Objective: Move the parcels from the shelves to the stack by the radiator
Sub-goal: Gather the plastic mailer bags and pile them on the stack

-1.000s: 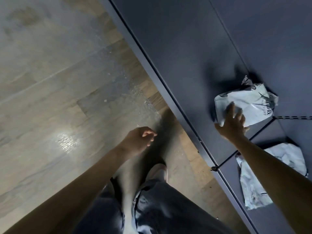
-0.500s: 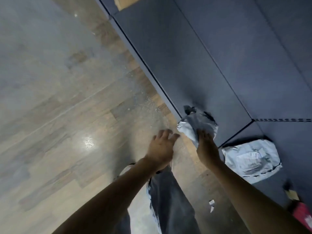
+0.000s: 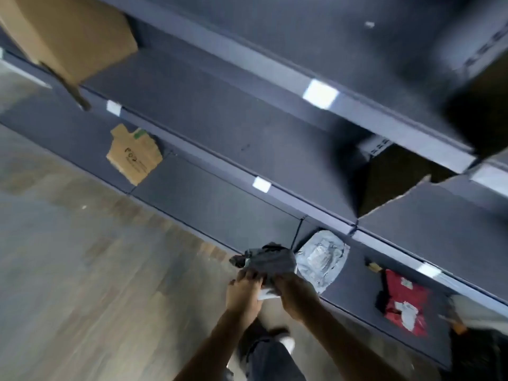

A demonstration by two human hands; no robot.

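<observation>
Head view: both hands clutch the grey parcel (image 3: 270, 262) in front of the bottom shelf (image 3: 209, 204), left hand (image 3: 244, 294) and right hand (image 3: 295, 294) wrapped round its near end; another parcel (image 3: 321, 259) lies on that shelf.

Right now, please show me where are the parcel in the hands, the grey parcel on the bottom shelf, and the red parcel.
parcel in the hands (image 3: 270, 261): head view, on its dark crumpled top.
grey parcel (image 3: 321, 258): head view, on its middle, by the label.
red parcel (image 3: 404, 294): head view, on its red middle.
</observation>
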